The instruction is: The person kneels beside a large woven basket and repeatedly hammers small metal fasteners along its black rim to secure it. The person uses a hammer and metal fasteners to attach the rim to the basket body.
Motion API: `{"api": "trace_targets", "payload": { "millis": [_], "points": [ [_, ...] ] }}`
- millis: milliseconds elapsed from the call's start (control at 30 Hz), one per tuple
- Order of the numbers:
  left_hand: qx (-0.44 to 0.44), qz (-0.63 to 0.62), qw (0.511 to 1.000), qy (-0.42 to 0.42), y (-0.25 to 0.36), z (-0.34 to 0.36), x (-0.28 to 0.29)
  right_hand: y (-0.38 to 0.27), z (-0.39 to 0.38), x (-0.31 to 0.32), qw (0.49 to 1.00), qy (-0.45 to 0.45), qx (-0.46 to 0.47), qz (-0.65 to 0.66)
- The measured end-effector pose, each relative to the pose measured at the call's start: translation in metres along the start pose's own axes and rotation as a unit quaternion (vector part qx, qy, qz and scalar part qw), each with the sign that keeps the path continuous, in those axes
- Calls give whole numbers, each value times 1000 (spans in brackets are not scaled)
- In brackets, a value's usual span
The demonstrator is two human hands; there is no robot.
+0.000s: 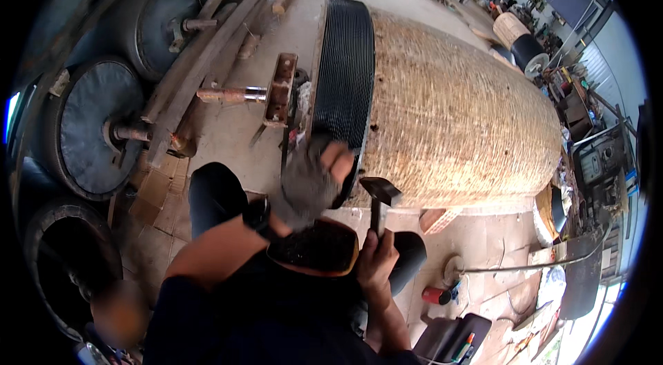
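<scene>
A large drum (463, 109) with a rough tan surface lies on its side in front of me. Around its left end runs a band of black ribbed rubber (343, 68). My left hand (311, 178), in a grey glove with bare fingertips, is at the band's lower edge. Its fingers look drawn together but blurred; anything in them is hidden. My right hand (378, 261) grips the handle of a hammer (381, 190), whose head is close to the drum's near edge, right of the left hand. Between my legs sits a container (319, 272) with dark contents.
Dark rollers (97, 127) and long wooden beams (214, 54) line the left. A rusty bracket with a shaft (282, 89) projects from the drum's left end. On the floor at right are a red can (436, 295) and a dark case (452, 337). Machinery stands farther right.
</scene>
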State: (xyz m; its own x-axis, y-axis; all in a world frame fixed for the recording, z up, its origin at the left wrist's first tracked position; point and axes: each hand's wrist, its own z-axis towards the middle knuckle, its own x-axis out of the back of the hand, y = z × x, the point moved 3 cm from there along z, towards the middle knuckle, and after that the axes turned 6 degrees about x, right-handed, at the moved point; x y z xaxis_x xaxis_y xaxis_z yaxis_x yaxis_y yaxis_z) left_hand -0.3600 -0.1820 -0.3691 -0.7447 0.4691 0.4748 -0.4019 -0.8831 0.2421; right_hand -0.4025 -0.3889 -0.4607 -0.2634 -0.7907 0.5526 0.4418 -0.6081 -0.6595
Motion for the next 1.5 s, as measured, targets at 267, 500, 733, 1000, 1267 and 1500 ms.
{"api": "trace_targets", "payload": {
  "millis": [267,500,733,1000,1267,1500],
  "points": [
    [-130,117,980,92,-28,69,-26,-2,15,-7,997,-6,-28,-70],
    [-127,111,982,87,-32,75,-33,4,5,3,986,129,103,32],
    [-127,130,976,121,-31,85,-33,-4,5,12,989,131,21,71],
    [-132,137,975,114,-30,88,-35,-7,13,4,994,81,64,20],
    [-122,133,979,91,-38,90,-35,7,19,-3,999,2,43,-13],
    [-112,134,982,73,-36,90,-35,-1,37,-15,992,-23,-3,-128]
  ]
}}
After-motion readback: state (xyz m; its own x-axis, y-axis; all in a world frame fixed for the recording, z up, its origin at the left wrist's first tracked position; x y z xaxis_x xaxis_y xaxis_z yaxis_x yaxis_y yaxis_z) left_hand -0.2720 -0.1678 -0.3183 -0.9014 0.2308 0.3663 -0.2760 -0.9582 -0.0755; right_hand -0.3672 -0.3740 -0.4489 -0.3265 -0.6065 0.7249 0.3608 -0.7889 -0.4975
